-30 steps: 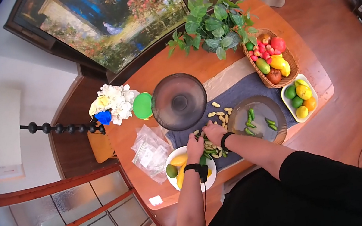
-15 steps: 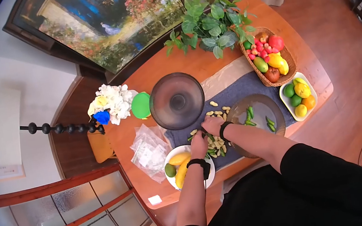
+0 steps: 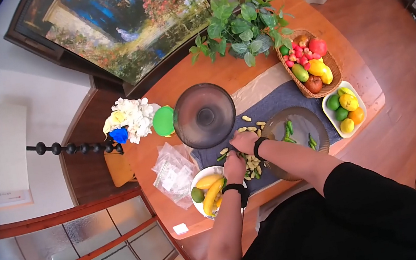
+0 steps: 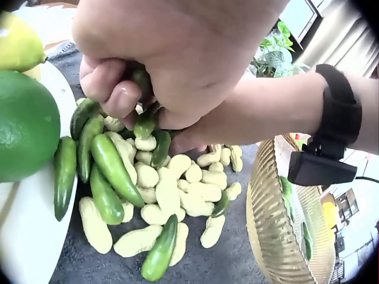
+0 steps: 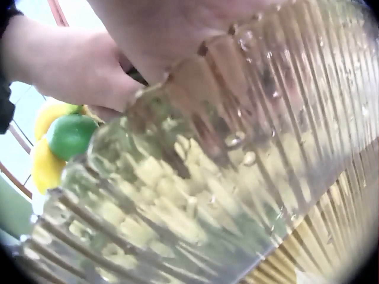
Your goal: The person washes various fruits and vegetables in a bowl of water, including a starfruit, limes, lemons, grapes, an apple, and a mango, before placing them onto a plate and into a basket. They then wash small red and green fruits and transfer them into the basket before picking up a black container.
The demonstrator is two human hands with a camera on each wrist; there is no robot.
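Green peppers and peanuts lie mixed in a pile on the blue-grey cloth. Over the pile, my left hand has its fingers curled round a green pepper. My right hand reaches in from the right at the pile's far side, close against the left hand. Its fingertips are mostly hidden behind the left hand, and I cannot tell what they hold. Just right of the pile stands a ribbed clear bowl with several green peppers in it; its wall fills much of the right wrist view.
Left of the pile, a white plate carries yellow and green fruit. Behind it lie clear plastic bags. A dark ribbed bowl stands beyond my hands. Rightward are a fruit basket and a white fruit tray.
Both hands have shifted: the right one slightly farther from my body, the left one a little rightward, so they are closer together. A green pepper now shows left of the left hand.
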